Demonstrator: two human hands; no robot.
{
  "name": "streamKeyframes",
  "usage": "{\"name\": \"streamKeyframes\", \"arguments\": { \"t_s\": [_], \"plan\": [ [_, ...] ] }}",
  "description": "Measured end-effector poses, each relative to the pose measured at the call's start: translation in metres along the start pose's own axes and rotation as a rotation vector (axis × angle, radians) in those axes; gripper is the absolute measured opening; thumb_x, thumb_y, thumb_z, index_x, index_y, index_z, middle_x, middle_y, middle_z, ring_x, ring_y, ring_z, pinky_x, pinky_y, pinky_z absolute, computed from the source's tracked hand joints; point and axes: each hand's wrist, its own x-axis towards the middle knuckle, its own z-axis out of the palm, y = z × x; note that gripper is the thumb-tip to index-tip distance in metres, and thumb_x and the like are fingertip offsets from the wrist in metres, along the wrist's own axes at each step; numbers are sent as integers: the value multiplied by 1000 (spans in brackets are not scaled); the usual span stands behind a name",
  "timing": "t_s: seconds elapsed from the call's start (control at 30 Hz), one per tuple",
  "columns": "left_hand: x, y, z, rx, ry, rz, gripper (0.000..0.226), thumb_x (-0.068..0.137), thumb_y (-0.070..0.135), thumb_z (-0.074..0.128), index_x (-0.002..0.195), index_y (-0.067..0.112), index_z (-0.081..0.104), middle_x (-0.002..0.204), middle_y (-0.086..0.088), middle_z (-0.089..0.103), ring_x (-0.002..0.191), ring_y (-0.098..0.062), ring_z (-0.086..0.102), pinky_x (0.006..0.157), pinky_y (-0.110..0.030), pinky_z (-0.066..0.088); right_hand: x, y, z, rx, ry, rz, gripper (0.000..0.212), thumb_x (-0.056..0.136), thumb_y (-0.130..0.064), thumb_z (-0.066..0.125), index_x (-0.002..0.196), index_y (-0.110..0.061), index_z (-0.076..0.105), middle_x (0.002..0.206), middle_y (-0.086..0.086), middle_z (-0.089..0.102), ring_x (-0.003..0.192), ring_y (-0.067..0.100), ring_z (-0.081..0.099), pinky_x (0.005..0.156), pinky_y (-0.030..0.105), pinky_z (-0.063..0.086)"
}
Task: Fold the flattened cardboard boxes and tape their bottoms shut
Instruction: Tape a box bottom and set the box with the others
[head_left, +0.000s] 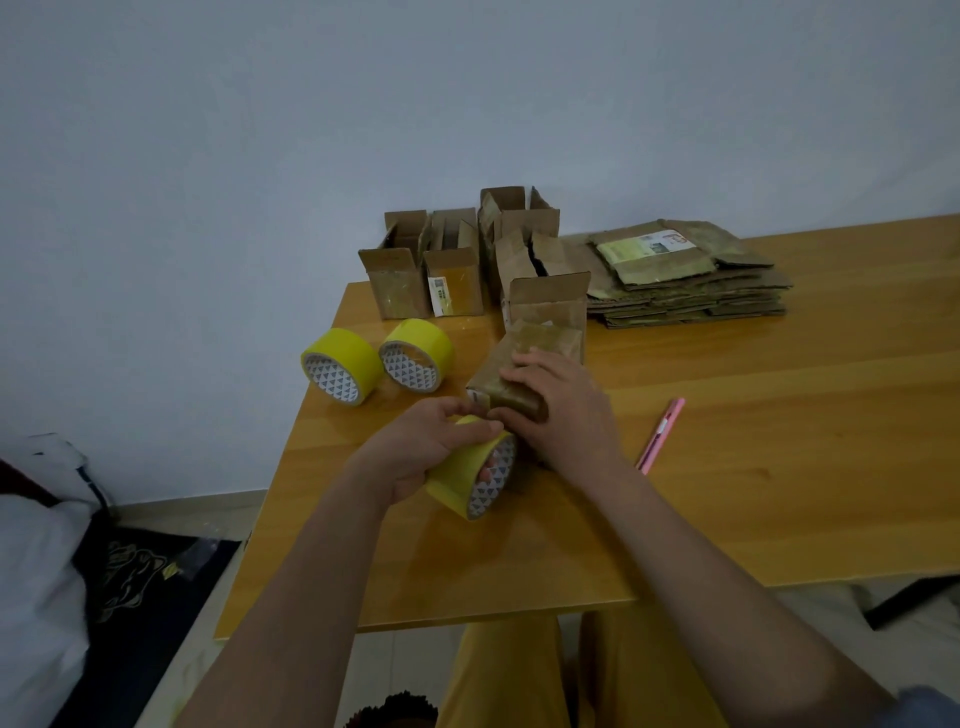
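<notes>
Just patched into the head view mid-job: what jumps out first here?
The two hands at the table's near centre: the left hand grips a yellow tape roll while the right hand holds a small cardboard box lying on its side. Two more yellow rolls lie to the left, folded boxes stand at the far edge, and a stack of flat cardboard lies to the right.

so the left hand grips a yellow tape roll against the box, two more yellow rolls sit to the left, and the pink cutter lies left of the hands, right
Not quite. The head view shows the pink cutter lying right of the hands, not left. The rest holds: the left hand grips a yellow tape roll against the box, and two more yellow rolls sit to the left.
</notes>
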Motion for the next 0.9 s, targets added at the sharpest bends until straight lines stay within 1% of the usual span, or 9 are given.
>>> {"name": "streamKeyframes", "arguments": {
  "t_s": [0.17,0.4,0.5,0.6,0.67,0.7,0.8,0.83,0.9],
  "plan": [
    [1,8,-10,156,-51,-15,32,85,12,71,115,5,64,81,-17,65,61,-19,63,55,-26,56,1,5,-1,-19,3,-42,43,79,-41,75,115,-19,68,124,-1,65,122,18,55,108,40,42],
    [3,7,-17,168,-80,-24,31,86,12,70,115,3,65,65,-8,65,58,-17,60,52,-25,52,2,4,-1,-1,10,-12,43,82,-51,62,113,-21,67,124,-2,64,123,16,53,112,40,37],
    [-1,4,-21,179,-90,10,31,87,15,69,117,8,66,75,-6,70,67,-20,65,58,-28,56,1,3,1,-12,9,-21,42,82,-46,69,115,-20,66,126,-1,62,125,17,52,114,39,33],
    [-8,-2,-23,171,-83,46,39,79,22,72,117,14,67,105,-6,73,91,-25,71,75,-34,59,1,3,1,28,-1,-20,41,82,-40,73,117,-19,65,130,0,61,130,17,48,116,44,31],
    [-14,-6,-24,137,-71,73,41,78,22,72,117,15,66,110,-8,71,97,-25,70,78,-35,59,0,-1,-3,40,6,-36,45,83,-41,71,122,-19,64,137,0,56,136,18,42,117,46,29],
    [-16,-8,-25,132,-60,92,39,80,20,71,118,15,65,110,-10,71,98,-25,70,79,-35,59,-2,-4,-6,36,50,-63,45,85,-39,69,124,-18,63,139,1,54,137,18,40,118,41,27],
    [-24,-15,-31,142,-2,169,41,81,21,71,121,15,62,111,-13,70,100,-28,69,84,-40,59,-12,-24,-12,117,321,-174,21,89,-20,64,106,-8,69,113,7,63,109,17,54,97,16,36],
    [-26,-17,-32,136,14,187,45,78,24,72,121,16,61,111,-13,70,101,-29,69,87,-42,58,-17,-31,-12,177,325,-186,14,90,-15,62,99,-7,70,101,6,65,96,13,56,87,12,39],
    [-31,-19,-34,134,26,222,51,74,27,72,122,15,60,110,-13,70,102,-29,68,90,-46,56,-22,-47,-7,292,161,-152,15,92,-10,59,101,-6,71,93,3,66,84,3,54,75,9,41]
  ]
}}
